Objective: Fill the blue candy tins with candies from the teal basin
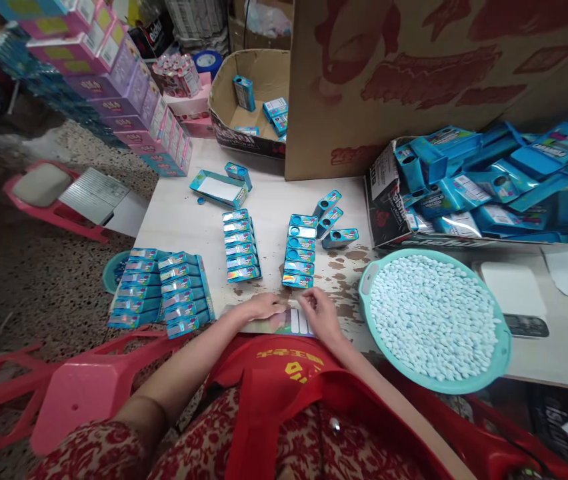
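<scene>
A shiny sheet of stickers (264,325) with a few white strips lies at the table's front edge, against the red apron. My left hand (263,306) rests on it with its fingers laid flat. At the sheet's right side, my right hand (320,312) has thumb and fingers pinched together; whatever is between them is too small to make out. Just beyond my hands stand two rows of small blue candy boxes, a left row (241,248) and a right row (300,253). Three loose blue boxes (331,220) are beside the right row.
A teal basin (371,320) of pale candies stands at right, beside a white scale (514,290). Behind it, a carton (384,200) overflows with blue boxes. A tall cardboard panel (344,133) blocks the back. More blue boxes (161,290) stand at left; an open blue tray (219,189) lies behind.
</scene>
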`<state>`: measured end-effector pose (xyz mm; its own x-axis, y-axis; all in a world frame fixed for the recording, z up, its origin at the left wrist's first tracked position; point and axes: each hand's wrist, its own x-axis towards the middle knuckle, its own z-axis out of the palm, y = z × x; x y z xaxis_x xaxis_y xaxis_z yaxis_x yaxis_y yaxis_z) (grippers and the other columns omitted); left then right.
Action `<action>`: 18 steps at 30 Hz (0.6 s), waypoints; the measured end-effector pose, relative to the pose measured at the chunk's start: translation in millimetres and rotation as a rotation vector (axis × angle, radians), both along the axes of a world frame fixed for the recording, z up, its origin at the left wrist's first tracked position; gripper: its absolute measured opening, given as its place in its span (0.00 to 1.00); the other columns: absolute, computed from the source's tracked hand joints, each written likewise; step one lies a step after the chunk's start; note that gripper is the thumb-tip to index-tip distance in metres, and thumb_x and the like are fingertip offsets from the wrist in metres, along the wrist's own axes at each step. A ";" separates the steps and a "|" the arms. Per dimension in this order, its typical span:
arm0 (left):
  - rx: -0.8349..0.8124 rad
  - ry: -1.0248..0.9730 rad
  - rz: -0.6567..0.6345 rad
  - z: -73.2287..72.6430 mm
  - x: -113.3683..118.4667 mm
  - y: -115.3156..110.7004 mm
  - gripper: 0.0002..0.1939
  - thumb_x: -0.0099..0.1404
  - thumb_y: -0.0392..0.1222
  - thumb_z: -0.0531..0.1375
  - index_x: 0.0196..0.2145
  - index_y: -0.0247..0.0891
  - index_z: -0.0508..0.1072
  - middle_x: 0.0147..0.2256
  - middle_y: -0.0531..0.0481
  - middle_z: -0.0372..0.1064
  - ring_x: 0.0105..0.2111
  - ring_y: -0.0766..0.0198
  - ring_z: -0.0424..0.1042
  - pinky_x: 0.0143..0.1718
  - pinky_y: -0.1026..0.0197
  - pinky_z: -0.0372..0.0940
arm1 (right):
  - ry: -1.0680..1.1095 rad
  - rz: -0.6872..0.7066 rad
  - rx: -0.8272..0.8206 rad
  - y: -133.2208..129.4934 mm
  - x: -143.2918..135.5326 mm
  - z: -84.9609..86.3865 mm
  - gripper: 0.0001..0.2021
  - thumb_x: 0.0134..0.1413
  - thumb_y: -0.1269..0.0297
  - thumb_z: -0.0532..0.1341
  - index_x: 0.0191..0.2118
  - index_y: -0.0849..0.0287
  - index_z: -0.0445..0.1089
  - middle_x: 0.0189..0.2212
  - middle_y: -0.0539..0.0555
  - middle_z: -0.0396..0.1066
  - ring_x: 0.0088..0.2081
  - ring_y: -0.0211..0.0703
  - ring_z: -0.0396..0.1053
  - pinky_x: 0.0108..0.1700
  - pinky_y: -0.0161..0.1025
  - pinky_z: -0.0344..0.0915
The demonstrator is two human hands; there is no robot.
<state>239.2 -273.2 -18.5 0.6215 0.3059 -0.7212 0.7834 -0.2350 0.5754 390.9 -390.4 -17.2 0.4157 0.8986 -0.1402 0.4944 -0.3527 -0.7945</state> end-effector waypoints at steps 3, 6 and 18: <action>-0.085 -0.061 -0.012 -3.2 -7.6 9.3 0.12 0.56 0.46 0.55 0.32 0.39 0.75 0.30 0.53 0.73 0.32 0.64 0.68 0.32 0.67 0.61 | -0.040 0.208 -0.091 0.3 -4.9 -3.2 0.07 0.49 0.63 0.64 0.34 0.58 0.69 0.32 0.53 0.69 0.31 0.41 0.67 0.34 0.35 0.62; -0.111 -0.084 -0.019 -7.2 -13.3 11.8 0.13 0.53 0.48 0.57 0.31 0.39 0.76 0.26 0.55 0.70 0.28 0.66 0.66 0.28 0.68 0.58 | -0.124 0.312 -0.185 4.9 -3.5 -7.4 0.14 0.46 0.63 0.68 0.40 0.58 0.71 0.38 0.58 0.70 0.39 0.48 0.68 0.39 0.38 0.62; 0.220 0.083 0.069 -15.1 -2.1 -11.5 0.13 0.59 0.47 0.55 0.35 0.40 0.77 0.33 0.48 0.74 0.36 0.59 0.70 0.33 0.65 0.57 | -0.418 0.471 -0.280 2.6 -16.5 -17.3 0.13 0.55 0.68 0.62 0.47 0.54 0.72 0.43 0.60 0.69 0.47 0.55 0.63 0.45 0.47 0.59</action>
<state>237.1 -284.8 -33.6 0.5347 0.5010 -0.6806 0.8447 -0.2915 0.4490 374.5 -387.8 -34.5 0.0595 0.9502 -0.3060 0.8903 -0.1892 -0.4142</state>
